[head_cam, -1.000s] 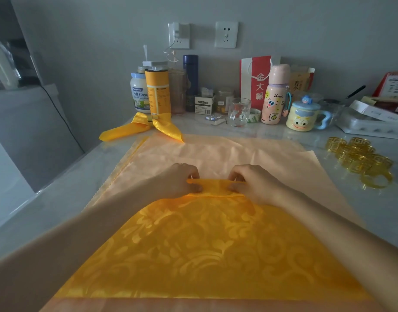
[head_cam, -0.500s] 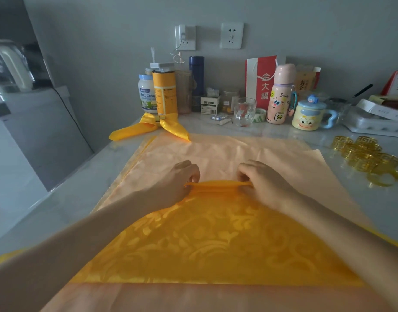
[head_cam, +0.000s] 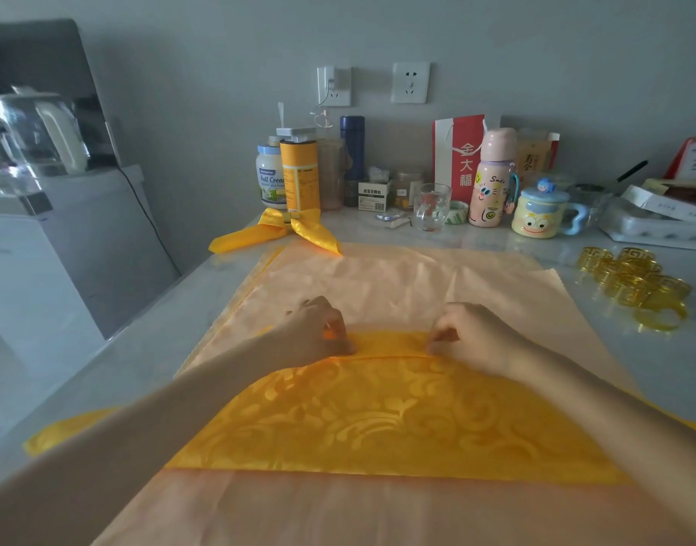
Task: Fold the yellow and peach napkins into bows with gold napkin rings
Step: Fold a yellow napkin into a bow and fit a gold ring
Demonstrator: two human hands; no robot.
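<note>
You have one yellow patterned cloth napkin (head_cam: 378,423) in front of you, lying on a pale peach cloth napkin (head_cam: 397,285) that spreads across the grey marbled desk (head_cam: 122,372). Layered edges show along the peach cloth's left side, but you cannot tell how many sheets lie beneath it. One finished yellow bow (head_cam: 277,230), cinched by a gold ring, sits at the far left corner of the peach cloth, just in front of one orange cylindrical canister (head_cam: 299,175). At the far right a heap of gold filigree napkin rings (head_cam: 630,285) rests on the desk, apart from the cloths; you can make out about seven, though they overlap too much for a sure count. Along the far wall stand one clear glass cup (head_cam: 431,206), one pink cartoon bottle (head_cam: 492,179), one yellow cartoon mug (head_cam: 535,222) with a blue lid and one red paper bag (head_cam: 458,159), below two white wall sockets (head_cam: 410,82). Both your hands reach in from the near edge. Your left hand (head_cam: 311,333) lies knuckles up, fingers curled, pinching the left end of the yellow napkin's folded far edge. Your right hand (head_cam: 472,336) mirrors it, fingers curled and pinching the right end of the same narrow fold. The hands are apart, with a strip of the fold lying flat between them.
</note>
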